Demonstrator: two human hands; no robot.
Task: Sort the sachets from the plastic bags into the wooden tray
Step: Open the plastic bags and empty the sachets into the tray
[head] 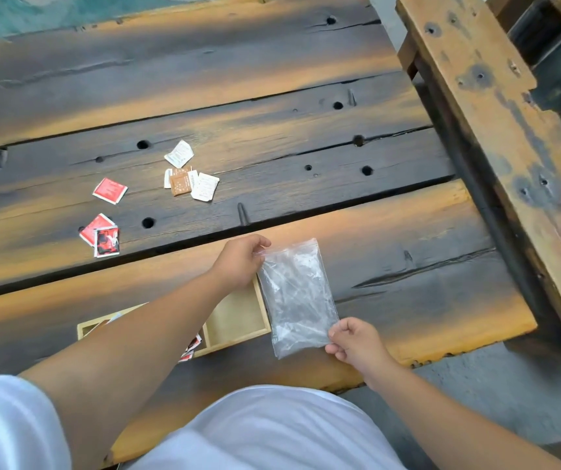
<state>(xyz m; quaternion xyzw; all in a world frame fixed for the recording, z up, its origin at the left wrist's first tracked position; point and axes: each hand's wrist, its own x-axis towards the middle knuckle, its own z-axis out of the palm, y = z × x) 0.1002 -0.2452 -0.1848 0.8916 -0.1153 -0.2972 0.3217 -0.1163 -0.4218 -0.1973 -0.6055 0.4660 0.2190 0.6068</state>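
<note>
A clear plastic bag is stretched between both hands above the near plank of a dark wooden table. The left hand pinches the bag's far top corner, fingers closed on it; the right hand pinches the near bottom corner the same way. The bag looks empty, though glare makes that hard to confirm. Just beside it, partly under the left forearm, sits the wooden tray: its right compartment is bare, and red sachets poke out near the tray's front edge. Farther out on the middle plank lie loose sachets: a white and brown cluster, with another white one just beyond it, a single red one, and two red ones overlapping towards the left edge.
</note>
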